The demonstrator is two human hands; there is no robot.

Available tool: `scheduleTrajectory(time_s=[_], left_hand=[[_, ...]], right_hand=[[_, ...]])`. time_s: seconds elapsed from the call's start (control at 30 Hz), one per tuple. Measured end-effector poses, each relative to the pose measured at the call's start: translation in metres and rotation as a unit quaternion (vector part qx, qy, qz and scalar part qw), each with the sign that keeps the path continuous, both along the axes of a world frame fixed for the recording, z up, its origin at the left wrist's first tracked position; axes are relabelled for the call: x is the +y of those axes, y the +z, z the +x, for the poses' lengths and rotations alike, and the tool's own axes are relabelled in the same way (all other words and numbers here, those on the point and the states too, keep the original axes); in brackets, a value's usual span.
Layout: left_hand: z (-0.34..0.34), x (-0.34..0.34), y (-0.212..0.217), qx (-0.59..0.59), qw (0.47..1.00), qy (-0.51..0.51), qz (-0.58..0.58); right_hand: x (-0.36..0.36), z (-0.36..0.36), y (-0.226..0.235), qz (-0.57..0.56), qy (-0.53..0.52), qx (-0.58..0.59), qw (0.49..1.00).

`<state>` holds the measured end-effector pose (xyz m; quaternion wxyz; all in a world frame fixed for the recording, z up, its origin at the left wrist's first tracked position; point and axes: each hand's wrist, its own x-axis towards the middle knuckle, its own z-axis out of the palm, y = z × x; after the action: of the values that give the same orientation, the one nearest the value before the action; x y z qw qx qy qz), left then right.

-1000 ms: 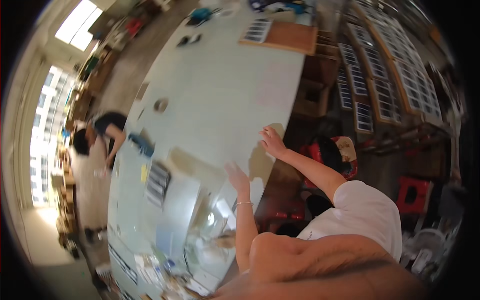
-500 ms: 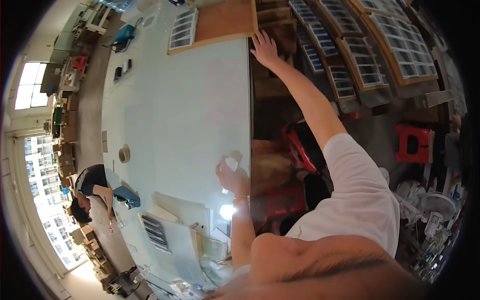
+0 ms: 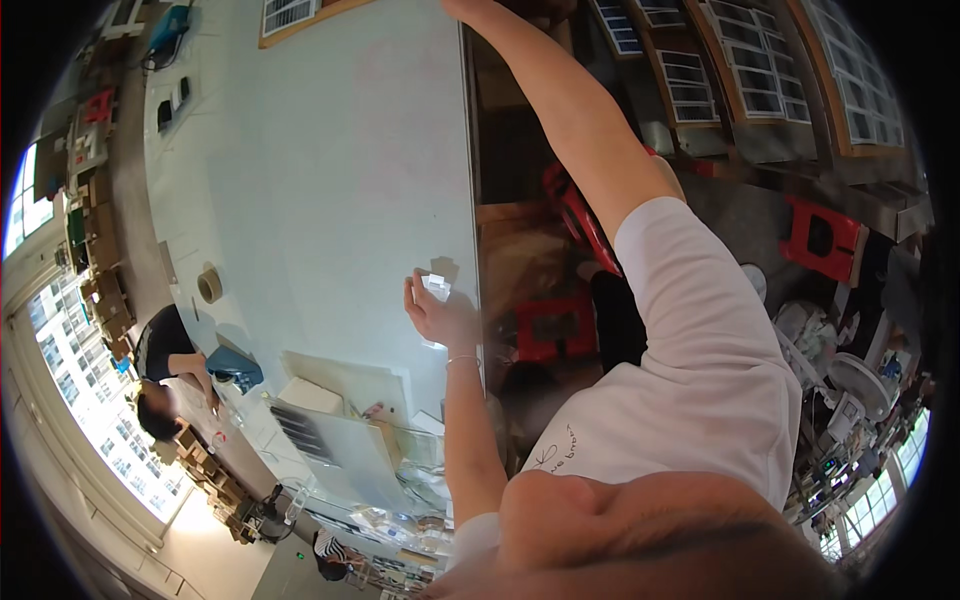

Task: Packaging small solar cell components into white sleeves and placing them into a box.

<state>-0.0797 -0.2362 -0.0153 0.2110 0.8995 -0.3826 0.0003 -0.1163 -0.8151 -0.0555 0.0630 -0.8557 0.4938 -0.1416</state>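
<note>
My left hand (image 3: 440,318) is over the pale tabletop (image 3: 320,190), close to the edge nearest me. Its fingers are closed around a small white piece (image 3: 437,286), whose exact kind I cannot make out. A second bit of white shows under the heel of that hand. My right arm stretches up to the top rim of the picture, where only the base of my right hand (image 3: 460,7) shows. Its fingers are cut off. A wood-framed tray (image 3: 330,10) with a white gridded panel is partly in view at the top.
Racked wooden trays with gridded panels (image 3: 755,65) stand at the upper right. Red stools (image 3: 822,240) are on the floor. The table bears a tape roll (image 3: 209,284), dark small devices (image 3: 173,104) and a cluttered stand (image 3: 340,450). A co-worker (image 3: 165,360) is across the table.
The whole view has shifted, and the wooden tray has slid toward the upper left, mostly out of frame. My right hand, earlier spread at the tray's corner, is now nearly out of view.
</note>
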Motion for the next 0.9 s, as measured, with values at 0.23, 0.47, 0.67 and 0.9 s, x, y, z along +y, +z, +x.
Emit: scheduleTrajectory(time_s=[0.23,0.47,0.67,0.9], left_hand=[[0.008,0.023,0.011,-0.006,1.0,0.021,0.021],[-0.004,0.007,0.009,-0.014,1.0,0.012,-0.01],[-0.005,0.018,0.013,-0.039,0.999,0.022,0.008],[-0.005,0.026,0.013,-0.041,0.999,0.02,-0.003]], right_hand=[[0.086,0.03,0.012,0.03,0.014,-0.057,0.998],[0.127,0.007,-0.027,-0.16,-0.036,-0.097,0.982],[0.217,0.013,-0.015,-0.118,-0.027,-0.14,0.983],[0.325,-0.003,0.005,-0.082,-0.019,-0.158,0.984]])
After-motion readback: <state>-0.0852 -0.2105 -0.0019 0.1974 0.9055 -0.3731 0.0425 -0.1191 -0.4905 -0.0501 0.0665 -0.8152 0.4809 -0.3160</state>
